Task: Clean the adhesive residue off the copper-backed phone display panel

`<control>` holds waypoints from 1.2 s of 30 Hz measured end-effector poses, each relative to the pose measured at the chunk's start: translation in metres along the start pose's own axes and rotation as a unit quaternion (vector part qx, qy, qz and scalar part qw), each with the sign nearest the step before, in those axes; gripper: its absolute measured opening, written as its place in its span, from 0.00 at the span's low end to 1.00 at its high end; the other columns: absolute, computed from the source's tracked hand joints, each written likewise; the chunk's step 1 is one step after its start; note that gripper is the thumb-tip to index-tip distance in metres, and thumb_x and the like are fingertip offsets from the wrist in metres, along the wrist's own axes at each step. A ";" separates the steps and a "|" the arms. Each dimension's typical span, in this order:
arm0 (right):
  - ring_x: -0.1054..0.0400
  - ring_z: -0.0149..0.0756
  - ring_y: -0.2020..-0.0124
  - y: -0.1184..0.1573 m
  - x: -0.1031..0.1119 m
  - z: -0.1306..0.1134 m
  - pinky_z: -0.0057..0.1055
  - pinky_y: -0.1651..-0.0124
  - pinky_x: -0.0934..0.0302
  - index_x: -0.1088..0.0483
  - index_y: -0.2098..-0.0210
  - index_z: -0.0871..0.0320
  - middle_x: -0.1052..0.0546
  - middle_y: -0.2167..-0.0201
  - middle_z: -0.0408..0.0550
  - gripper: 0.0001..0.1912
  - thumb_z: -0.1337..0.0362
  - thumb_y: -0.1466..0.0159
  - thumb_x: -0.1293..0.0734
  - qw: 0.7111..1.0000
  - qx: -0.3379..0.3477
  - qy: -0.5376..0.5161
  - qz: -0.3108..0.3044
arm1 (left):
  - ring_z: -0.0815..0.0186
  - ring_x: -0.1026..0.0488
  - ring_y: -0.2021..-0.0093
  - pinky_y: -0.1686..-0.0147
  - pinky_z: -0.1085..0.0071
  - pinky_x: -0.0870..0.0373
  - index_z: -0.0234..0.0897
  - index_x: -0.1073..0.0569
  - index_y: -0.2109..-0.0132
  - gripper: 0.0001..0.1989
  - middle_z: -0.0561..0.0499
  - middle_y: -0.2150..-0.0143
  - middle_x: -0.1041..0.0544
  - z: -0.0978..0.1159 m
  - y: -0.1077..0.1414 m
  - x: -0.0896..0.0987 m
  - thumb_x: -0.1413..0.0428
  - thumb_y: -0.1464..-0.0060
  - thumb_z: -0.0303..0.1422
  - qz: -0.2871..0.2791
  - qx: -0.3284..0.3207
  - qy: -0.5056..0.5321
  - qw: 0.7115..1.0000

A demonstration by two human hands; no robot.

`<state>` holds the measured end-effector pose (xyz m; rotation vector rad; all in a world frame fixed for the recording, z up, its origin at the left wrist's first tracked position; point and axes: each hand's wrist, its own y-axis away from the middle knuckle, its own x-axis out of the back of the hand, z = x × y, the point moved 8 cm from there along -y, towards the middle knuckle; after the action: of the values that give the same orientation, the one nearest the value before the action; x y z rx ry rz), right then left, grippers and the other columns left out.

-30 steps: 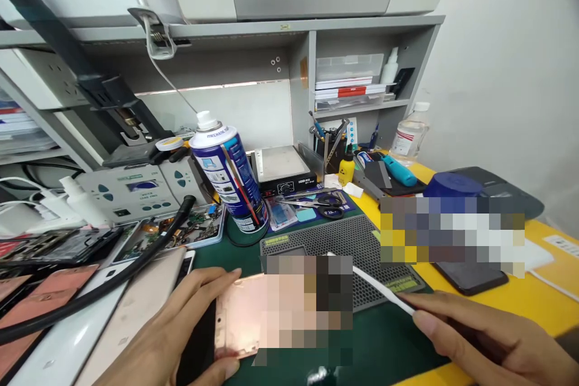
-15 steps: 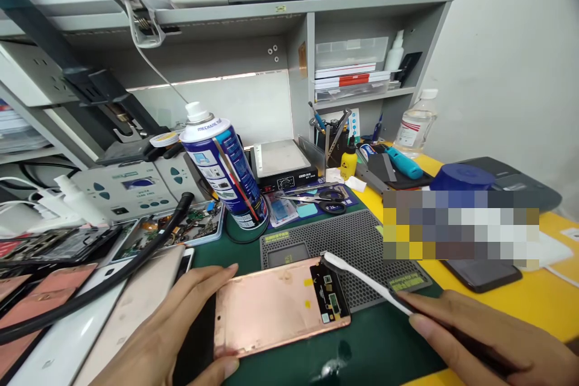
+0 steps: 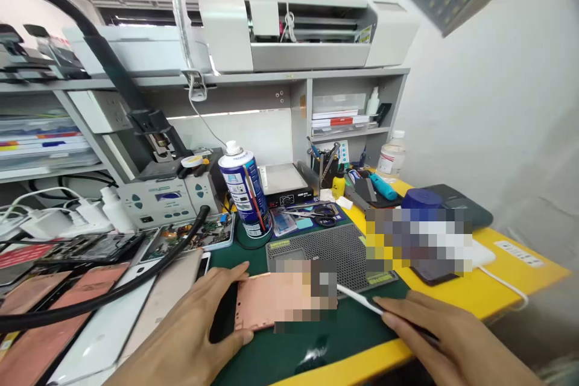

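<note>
A rose-gold phone frame (image 3: 266, 297) lies flat on the green mat, its right end blurred out by large pixels. My left hand (image 3: 194, 325) holds its left end, thumb on the near edge and fingers on the far edge. In my right hand (image 3: 438, 329) is a slim brush (image 3: 359, 298), white towards the front and black at the grip, pinched between thumb and fingers. The brush's head points at the frame's right end, but the blur hides it, so I cannot tell whether it touches. Behind the frame lies a black perforated mat (image 3: 335, 253).
A blue spray can (image 3: 244, 193) stands behind, beside scissors (image 3: 316, 212). A black hose (image 3: 176, 247) crosses several phone shells (image 3: 108, 313) at left. At right are a yellow tabletop (image 3: 506, 277), a blue round lid (image 3: 421, 199) and a clear bottle (image 3: 392, 157).
The view has tilted up and drawn back, showing more of the shelf and a printer-like machine. Both hands keep their holds. The frame's right end, clear before, is now pixelated.
</note>
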<state>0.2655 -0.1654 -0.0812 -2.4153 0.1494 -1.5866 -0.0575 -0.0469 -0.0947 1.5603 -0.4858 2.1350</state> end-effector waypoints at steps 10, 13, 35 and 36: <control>0.22 0.47 0.55 0.004 0.016 -0.013 0.35 0.53 0.29 0.23 0.47 0.51 0.18 0.57 0.53 0.19 0.54 0.27 0.42 0.999 -0.001 -0.007 -0.045 | 0.49 0.45 0.29 0.32 0.50 0.44 0.50 0.46 0.28 0.37 0.49 0.30 0.38 0.013 -0.001 0.014 0.45 0.40 0.49 0.009 -0.003 0.090 0.996; 0.22 0.46 0.58 -0.001 0.017 -0.018 0.34 0.56 0.29 0.21 0.51 0.50 0.18 0.59 0.52 0.19 0.55 0.26 0.43 0.998 -0.003 -0.004 -0.059 | 0.49 0.40 0.31 0.34 0.53 0.40 0.48 0.44 0.29 0.37 0.48 0.32 0.34 0.015 0.001 0.015 0.43 0.42 0.47 0.019 -0.020 0.105 0.994; 0.23 0.50 0.54 -0.040 0.017 -0.032 0.39 0.51 0.32 0.21 0.47 0.54 0.17 0.56 0.55 0.20 0.56 0.27 0.41 0.999 0.010 0.015 -0.040 | 0.46 0.46 0.28 0.33 0.50 0.44 0.44 0.40 0.30 0.38 0.45 0.33 0.33 0.011 0.000 0.014 0.42 0.44 0.50 0.031 -0.022 0.132 0.991; 0.23 0.50 0.54 -0.037 0.017 -0.033 0.38 0.51 0.32 0.21 0.48 0.53 0.17 0.56 0.55 0.20 0.56 0.28 0.41 0.999 0.013 0.016 -0.039 | 0.46 0.47 0.28 0.33 0.51 0.45 0.43 0.40 0.30 0.39 0.45 0.32 0.33 0.011 0.000 0.014 0.42 0.44 0.49 0.032 -0.022 0.132 0.991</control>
<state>0.2402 -0.1382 -0.0436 -2.4046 0.0388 -1.6494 -0.0520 -0.0506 -0.0782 1.2290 -0.4946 2.3176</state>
